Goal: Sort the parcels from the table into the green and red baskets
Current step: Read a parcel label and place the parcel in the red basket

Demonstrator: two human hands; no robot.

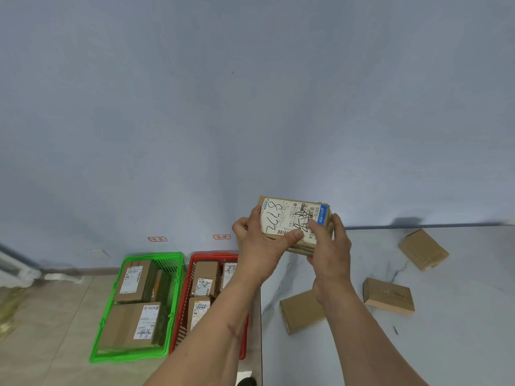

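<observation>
Both hands hold up a brown cardboard parcel (289, 218) with a white shipping label facing me, above the table's left edge. My left hand (259, 246) grips its left side, thumb across the label. My right hand (328, 246) grips its right side. On the floor to the left sit the green basket (178, 277) with three labelled parcels and the red basket (192, 263) with several parcels, partly hidden by my left forearm. Three plain brown parcels lie on the white marble table (459, 330): one near my right wrist (299, 310), one to its right (388, 295), one farther back (423, 249).
A blue-grey wall rises behind the baskets and table, with two small red-outlined tags (157, 239) (222, 237) stuck above the baskets. Beige tiled floor (55, 316) spreads to the left. A white radiator pipe (16, 271) runs along the far left.
</observation>
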